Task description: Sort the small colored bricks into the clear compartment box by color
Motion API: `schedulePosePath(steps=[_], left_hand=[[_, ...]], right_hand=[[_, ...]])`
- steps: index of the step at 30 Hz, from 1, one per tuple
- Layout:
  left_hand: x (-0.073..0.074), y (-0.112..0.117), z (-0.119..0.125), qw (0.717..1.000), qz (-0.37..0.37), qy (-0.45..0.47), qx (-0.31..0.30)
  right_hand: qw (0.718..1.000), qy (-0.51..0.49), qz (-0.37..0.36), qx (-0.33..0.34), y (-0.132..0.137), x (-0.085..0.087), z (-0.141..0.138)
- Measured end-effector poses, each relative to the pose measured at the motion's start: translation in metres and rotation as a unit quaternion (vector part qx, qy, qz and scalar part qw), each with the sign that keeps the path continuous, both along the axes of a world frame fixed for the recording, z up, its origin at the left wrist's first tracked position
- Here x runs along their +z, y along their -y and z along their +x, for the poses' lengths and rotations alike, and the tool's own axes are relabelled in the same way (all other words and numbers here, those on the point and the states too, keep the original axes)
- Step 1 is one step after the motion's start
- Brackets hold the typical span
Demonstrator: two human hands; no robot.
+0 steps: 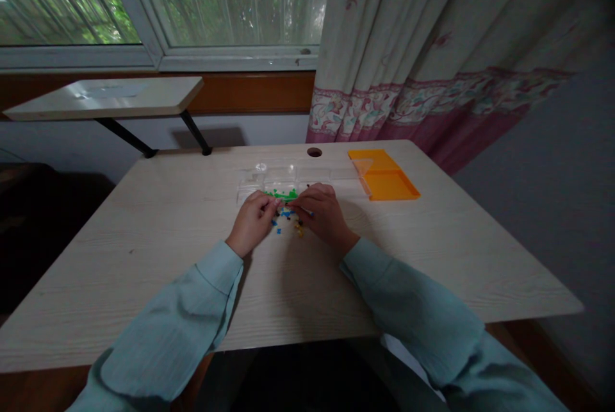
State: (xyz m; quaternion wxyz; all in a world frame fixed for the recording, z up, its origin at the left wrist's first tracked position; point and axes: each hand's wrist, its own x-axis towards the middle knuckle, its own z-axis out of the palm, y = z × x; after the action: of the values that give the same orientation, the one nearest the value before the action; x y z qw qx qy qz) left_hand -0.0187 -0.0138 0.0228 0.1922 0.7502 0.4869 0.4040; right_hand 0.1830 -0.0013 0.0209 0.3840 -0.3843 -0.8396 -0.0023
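Green pieces [283, 195] lie at the near edge of a clear tray [288, 178], and blue and yellow bits [288, 221] are loose on the wooden table [144, 239] just in front. The left hand [252, 223] and right hand [324, 214] meet over them, fingertips pinched narrow; if something is between them, I cannot tell. Such small bits could easily slip, get brushed away by a sleeve [211, 284], or mix by colour.
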Motion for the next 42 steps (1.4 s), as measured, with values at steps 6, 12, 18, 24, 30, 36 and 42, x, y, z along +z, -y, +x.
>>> schedulePosePath(steps=[6,12,18,24,30,36,42], left_hand=[[0.004,-0.008,-0.016,0.998,0.035,-0.036,0.037],[0.001,-0.011,-0.022,0.988,0.066,-0.137,0.034],[0.0,-0.011,-0.026,0.977,0.041,-0.206,0.044],[0.003,-0.011,-0.033,0.969,0.023,-0.245,0.039],[0.01,-0.008,-0.036,0.962,-0.014,-0.272,0.013],[0.013,0.002,-0.021,0.945,-0.013,-0.324,0.039],[0.015,0.008,-0.009,0.933,-0.014,-0.356,0.055]], right_hand=[[0.997,-0.033,0.005,-0.076,-0.017,0.002,0.025],[0.987,-0.01,-0.014,-0.157,-0.032,-0.009,0.041],[0.986,0.024,-0.042,-0.159,-0.032,-0.016,0.039],[0.985,0.028,-0.042,-0.168,-0.032,-0.014,0.039],[0.987,0.021,-0.03,-0.154,-0.031,-0.012,0.037],[0.989,0.018,-0.027,-0.143,-0.026,-0.006,0.033],[0.989,0.014,-0.03,-0.144,-0.024,-0.003,0.031]])
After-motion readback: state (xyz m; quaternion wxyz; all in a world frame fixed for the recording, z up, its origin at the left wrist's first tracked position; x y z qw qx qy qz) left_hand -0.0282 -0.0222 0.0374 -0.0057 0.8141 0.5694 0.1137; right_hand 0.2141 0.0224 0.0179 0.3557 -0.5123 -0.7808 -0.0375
